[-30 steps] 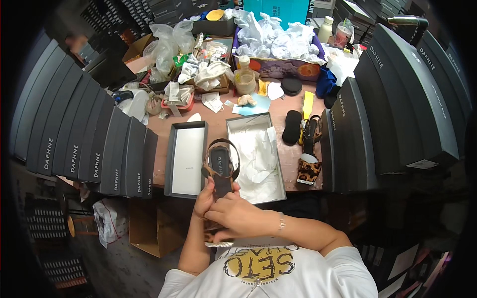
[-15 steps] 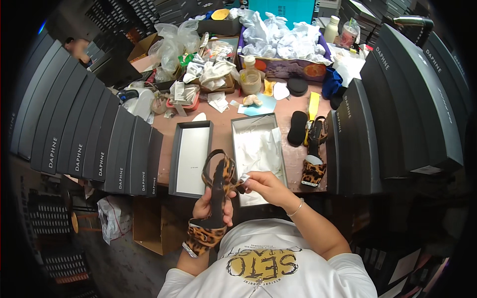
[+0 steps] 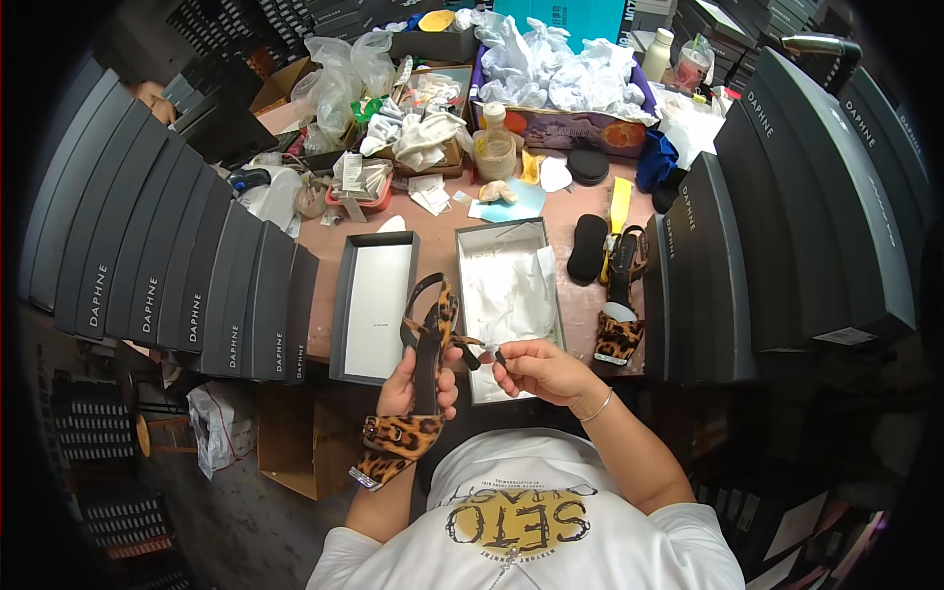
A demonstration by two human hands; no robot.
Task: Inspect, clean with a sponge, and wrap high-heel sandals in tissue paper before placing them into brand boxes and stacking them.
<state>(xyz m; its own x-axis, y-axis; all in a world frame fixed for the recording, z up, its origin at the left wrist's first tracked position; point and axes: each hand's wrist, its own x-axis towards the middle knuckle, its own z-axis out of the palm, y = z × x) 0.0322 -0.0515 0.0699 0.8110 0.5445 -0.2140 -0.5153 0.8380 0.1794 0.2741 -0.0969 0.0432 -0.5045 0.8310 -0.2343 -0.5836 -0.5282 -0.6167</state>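
Presently, at lower centre of frame, a leopard-print sandal (image 3: 426,379) is held aslant by the left hand (image 3: 397,389), fingers curled round it; by the right hand (image 3: 547,374), angled in from lower right, a small dark piece (image 3: 500,359) is pinched.

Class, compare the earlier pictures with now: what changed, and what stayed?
The right hand, once across the sandal, has moved right, by its loose strap. The sandal has turned, its toe swinging left. The left hand still holds it; the open box and second sandal stayed put.
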